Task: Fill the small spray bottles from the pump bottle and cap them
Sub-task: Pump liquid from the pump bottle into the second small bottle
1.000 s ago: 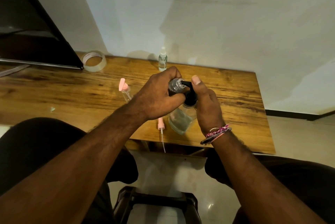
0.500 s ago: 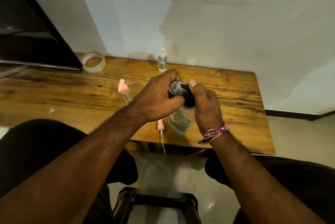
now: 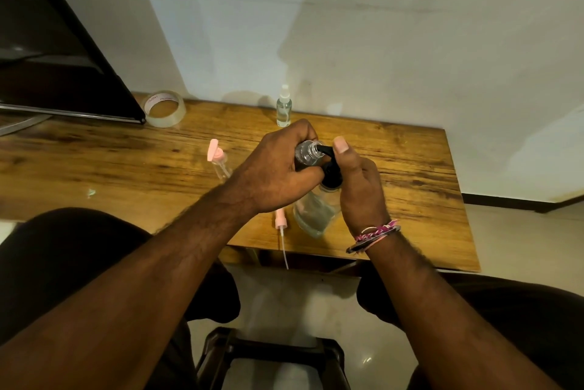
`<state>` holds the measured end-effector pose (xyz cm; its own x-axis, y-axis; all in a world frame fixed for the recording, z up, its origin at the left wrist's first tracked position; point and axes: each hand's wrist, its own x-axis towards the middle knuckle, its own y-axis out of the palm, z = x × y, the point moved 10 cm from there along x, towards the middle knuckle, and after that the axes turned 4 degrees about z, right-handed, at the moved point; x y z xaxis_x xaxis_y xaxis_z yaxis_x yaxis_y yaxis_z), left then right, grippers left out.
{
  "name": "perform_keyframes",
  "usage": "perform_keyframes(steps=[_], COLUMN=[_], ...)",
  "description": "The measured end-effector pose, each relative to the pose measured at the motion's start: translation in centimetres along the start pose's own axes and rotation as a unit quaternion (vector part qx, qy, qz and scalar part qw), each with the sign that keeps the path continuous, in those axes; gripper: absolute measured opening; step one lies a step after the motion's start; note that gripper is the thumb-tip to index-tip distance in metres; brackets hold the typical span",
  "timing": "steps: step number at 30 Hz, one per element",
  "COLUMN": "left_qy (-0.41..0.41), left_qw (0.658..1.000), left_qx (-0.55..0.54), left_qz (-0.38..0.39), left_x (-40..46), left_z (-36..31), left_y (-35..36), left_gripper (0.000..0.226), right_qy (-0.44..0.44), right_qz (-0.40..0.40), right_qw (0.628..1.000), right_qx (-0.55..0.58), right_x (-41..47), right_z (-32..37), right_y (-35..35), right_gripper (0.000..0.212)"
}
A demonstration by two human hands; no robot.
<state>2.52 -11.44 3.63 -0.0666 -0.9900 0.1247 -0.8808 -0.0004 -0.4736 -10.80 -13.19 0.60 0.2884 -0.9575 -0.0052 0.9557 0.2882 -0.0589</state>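
Filling is in hand. Near the bench [image 3: 410, 200] front edge, the pump bottle [image 3: 314, 216] stands upright, the right hand [image 3: 357, 187] curled around its black head. The left hand [image 3: 278, 175] grips a small spray bottle [image 3: 305, 153], long axis tilted, mouth toward 3 o'clock at the spout. Next, probably pumping, then the pink sprayer cap [image 3: 279, 220], lying at 7 o'clock.

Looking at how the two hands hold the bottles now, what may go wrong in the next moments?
The left hand holds the small clear uncapped bottle tilted at the black pump spout; if the mouth slips off, liquid may spill onto the wooden table.

The right hand presses on the large clear pump bottle, which stands near the table's front edge; a hard push might tip it.
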Motion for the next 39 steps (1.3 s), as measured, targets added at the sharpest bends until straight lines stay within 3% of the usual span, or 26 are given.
perform_keyframes(steps=[8,12,23,39], left_qy=[-0.003,-0.003,0.000,-0.002], left_qw=[1.000,1.000,1.000,1.000], left_qx=[-0.019,-0.018,-0.004,-0.009], left_qz=[0.000,0.004,0.013,0.005], left_x=[-0.03,-0.06,-0.07,0.06], left_z=[0.14,0.25,0.34,0.30], left_y=[0.10,0.20,0.40,0.07], left_gripper=[0.020,0.020,0.019,0.018], right_qy=[-0.007,-0.016,-0.043,-0.028], right_qz=[-0.015,-0.021,-0.026,0.038], right_qw=[1.000,1.000,0.999,0.998], right_qx=[-0.008,-0.006,-0.019,0.033], right_x=[0.05,0.14,0.06,0.29], right_z=[0.06,-0.22,0.30,0.27], right_y=[-0.08,-0.30,-0.48,0.11], right_gripper=[0.056,0.071,0.071,0.078])
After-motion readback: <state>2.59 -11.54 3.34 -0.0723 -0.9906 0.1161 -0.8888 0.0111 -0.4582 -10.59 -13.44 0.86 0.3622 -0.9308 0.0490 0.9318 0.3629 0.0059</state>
